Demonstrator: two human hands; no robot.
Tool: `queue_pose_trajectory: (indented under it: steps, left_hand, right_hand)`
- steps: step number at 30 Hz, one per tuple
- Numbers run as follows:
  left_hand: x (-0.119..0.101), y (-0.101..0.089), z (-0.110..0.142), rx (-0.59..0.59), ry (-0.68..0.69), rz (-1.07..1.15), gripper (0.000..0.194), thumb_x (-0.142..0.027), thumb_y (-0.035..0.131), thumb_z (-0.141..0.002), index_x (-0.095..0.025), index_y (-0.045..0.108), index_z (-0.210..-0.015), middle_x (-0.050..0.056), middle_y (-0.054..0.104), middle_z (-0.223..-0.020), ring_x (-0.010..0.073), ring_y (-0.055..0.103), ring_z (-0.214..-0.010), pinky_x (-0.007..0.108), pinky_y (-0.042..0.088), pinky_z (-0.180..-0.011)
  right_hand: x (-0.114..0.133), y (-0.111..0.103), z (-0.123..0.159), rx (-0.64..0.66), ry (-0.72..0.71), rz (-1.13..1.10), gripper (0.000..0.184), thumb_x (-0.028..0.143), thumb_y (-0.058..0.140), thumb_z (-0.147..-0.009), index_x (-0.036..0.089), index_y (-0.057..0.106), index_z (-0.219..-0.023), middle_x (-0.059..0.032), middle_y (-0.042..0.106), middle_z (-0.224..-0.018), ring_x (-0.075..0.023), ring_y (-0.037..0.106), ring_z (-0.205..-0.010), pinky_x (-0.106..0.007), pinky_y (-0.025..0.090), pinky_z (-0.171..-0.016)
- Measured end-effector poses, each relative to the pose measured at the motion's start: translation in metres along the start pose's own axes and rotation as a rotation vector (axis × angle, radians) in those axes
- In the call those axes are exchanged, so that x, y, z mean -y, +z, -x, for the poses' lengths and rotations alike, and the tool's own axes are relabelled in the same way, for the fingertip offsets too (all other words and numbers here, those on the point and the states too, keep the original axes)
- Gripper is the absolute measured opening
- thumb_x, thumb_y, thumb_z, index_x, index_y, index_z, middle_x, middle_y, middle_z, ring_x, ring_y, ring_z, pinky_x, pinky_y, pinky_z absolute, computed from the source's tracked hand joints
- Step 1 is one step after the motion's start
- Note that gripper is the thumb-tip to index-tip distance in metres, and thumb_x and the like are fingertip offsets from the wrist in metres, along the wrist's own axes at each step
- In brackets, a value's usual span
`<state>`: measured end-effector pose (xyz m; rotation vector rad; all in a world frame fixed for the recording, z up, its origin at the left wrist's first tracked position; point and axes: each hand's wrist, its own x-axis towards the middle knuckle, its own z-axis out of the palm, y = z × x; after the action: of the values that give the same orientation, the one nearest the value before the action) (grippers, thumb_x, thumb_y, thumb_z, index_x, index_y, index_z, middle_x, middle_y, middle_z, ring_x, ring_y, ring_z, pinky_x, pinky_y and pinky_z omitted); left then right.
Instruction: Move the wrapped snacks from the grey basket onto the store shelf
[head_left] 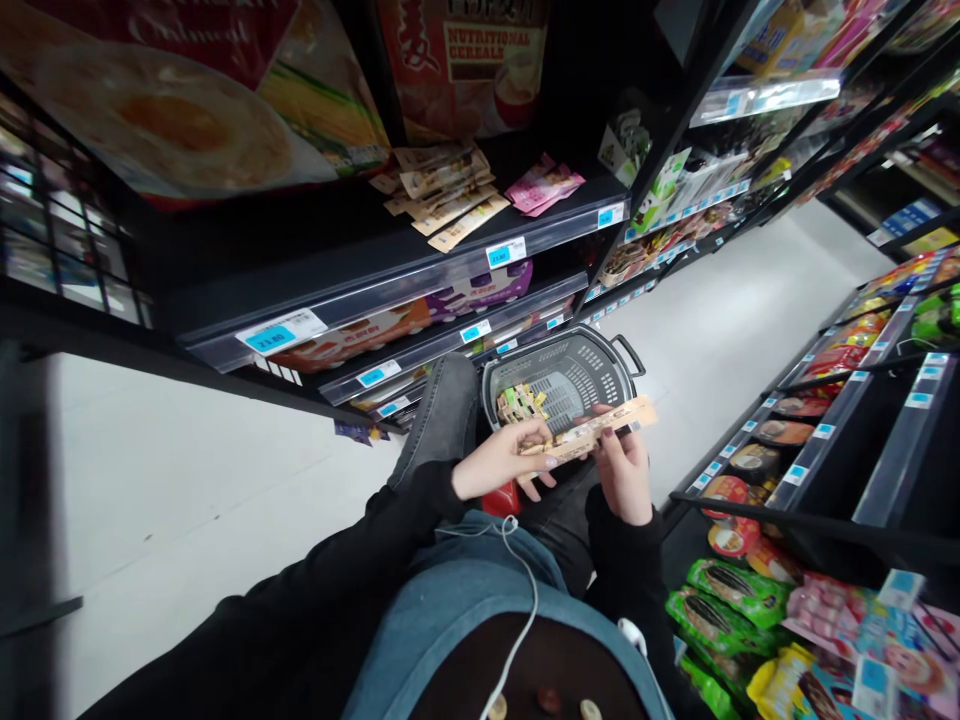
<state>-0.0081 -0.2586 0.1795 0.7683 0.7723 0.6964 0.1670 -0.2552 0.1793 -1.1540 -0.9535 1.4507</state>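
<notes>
My left hand (504,458) is closed round one end of some long beige stick packets (592,430). Toward their other end, my right hand (624,475) pinches the same packets between thumb and fingers. How many packets lie together there I cannot tell. Just beyond my hands, and partly hidden by them, stands a grey plastic shopping basket (611,395). Yellow-green patterned packs (521,402) lie at its left end. On the shelf ahead is a loose pile of similar beige stick packets (450,190), with pink packets (544,185) to its right.
A black shelf (300,250) with price tags runs along the left. Large cereal bags (472,70) stand on it. On the right, another shelf rack (832,420) holds snack packs and bowls. The pale aisle floor (720,320) runs between them. A white earphone cord (525,620) hangs before me.
</notes>
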Motion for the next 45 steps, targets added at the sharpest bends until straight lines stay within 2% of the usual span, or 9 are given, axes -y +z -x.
queue_pose_trajectory:
  steps: [2,7,11,15,20,29,34,38,45]
  left_hand:
    - [-0.001,0.001,0.001,0.039,-0.010,0.002,0.039,-0.039,0.071,-0.068,-0.014,0.046,-0.084,0.003,0.062,-0.081,0.0124,0.063,-0.059,0.020,0.048,-0.051]
    - [0.003,0.000,0.000,0.090,-0.064,-0.003,0.048,-0.055,0.056,-0.076,-0.008,0.056,-0.088,0.012,0.067,-0.079,0.0074,0.052,-0.044,0.016,0.035,-0.037]
    - [-0.004,0.003,0.001,0.026,-0.007,-0.161,0.042,-0.049,0.061,-0.075,-0.008,0.062,-0.079,0.006,0.065,-0.065,0.0043,0.046,-0.040,0.015,0.031,-0.037]
    - [-0.016,0.005,0.003,-0.016,0.019,-0.252,0.032,-0.041,0.064,-0.074,-0.008,0.064,-0.076,-0.002,0.054,-0.046,0.0034,0.039,-0.035,0.015,0.027,-0.036]
    - [-0.019,0.002,0.004,-0.027,-0.021,-0.280,0.031,-0.039,0.068,-0.070,-0.009,0.064,-0.075,-0.001,0.056,-0.046,0.0052,0.043,-0.034,0.016,0.031,-0.035]
    - [-0.022,-0.004,0.007,-0.022,-0.126,-0.165,0.036,-0.037,0.075,-0.062,-0.010,0.063,-0.082,0.005,0.067,-0.068,0.0102,0.057,-0.044,0.019,0.044,-0.042]
    - [-0.022,-0.018,0.014,0.114,-0.176,-0.069,0.036,-0.039,0.068,-0.072,-0.009,0.065,-0.093,0.012,0.068,-0.095,0.0133,0.065,-0.065,0.021,0.051,-0.057]
    - [-0.016,-0.028,0.018,0.260,-0.266,0.049,0.037,-0.029,0.071,-0.071,-0.009,0.064,-0.101,0.015,0.065,-0.104,0.0158,0.066,-0.077,0.023,0.052,-0.067]
    - [-0.008,-0.027,0.019,0.179,-0.200,-0.026,0.041,-0.019,0.075,-0.065,-0.009,0.064,-0.103,0.011,0.068,-0.097,0.0142,0.066,-0.080,0.023,0.050,-0.077]
  right_hand:
    - [0.001,-0.004,-0.001,-0.040,0.002,0.017,0.040,0.044,0.063,-0.075,0.017,0.056,-0.103,-0.0057,0.066,-0.086,-0.0142,0.057,-0.067,-0.026,0.045,-0.057]
    - [0.008,-0.005,-0.001,0.014,0.026,0.002,0.035,0.048,0.062,-0.074,0.017,0.059,-0.090,-0.0050,0.066,-0.078,-0.0119,0.055,-0.058,-0.022,0.039,-0.046]
    - [0.017,-0.005,-0.001,-0.103,-0.004,-0.046,0.030,0.045,0.062,-0.073,0.017,0.057,-0.081,-0.0021,0.064,-0.069,-0.0061,0.043,-0.040,-0.020,0.030,-0.036]
    - [0.021,-0.007,-0.002,-0.115,0.033,-0.075,0.032,0.039,0.068,-0.067,0.019,0.052,-0.086,0.0007,0.062,-0.066,-0.0067,0.046,-0.039,-0.021,0.037,-0.036]
    - [0.023,-0.011,0.001,-0.099,0.044,-0.078,0.040,0.036,0.070,-0.065,0.022,0.047,-0.095,0.0016,0.063,-0.069,-0.0093,0.053,-0.044,-0.022,0.044,-0.039]
    - [0.028,-0.015,0.002,-0.015,0.093,-0.091,0.041,0.034,0.071,-0.067,0.023,0.045,-0.097,-0.0008,0.064,-0.075,-0.0170,0.065,-0.062,-0.031,0.055,-0.052]
    - [0.026,-0.013,0.002,-0.033,0.017,-0.041,0.036,0.036,0.071,-0.068,0.023,0.045,-0.089,0.0005,0.063,-0.071,-0.0158,0.063,-0.059,-0.030,0.054,-0.050]
    - [0.024,-0.011,0.003,0.024,-0.016,-0.016,0.032,0.037,0.069,-0.070,0.023,0.044,-0.086,-0.0001,0.065,-0.072,-0.0154,0.062,-0.058,-0.030,0.053,-0.050]
    - [0.017,-0.003,0.000,0.001,-0.065,-0.013,0.025,0.034,0.065,-0.075,0.023,0.044,-0.085,-0.0005,0.066,-0.075,-0.0138,0.061,-0.056,-0.029,0.052,-0.053]
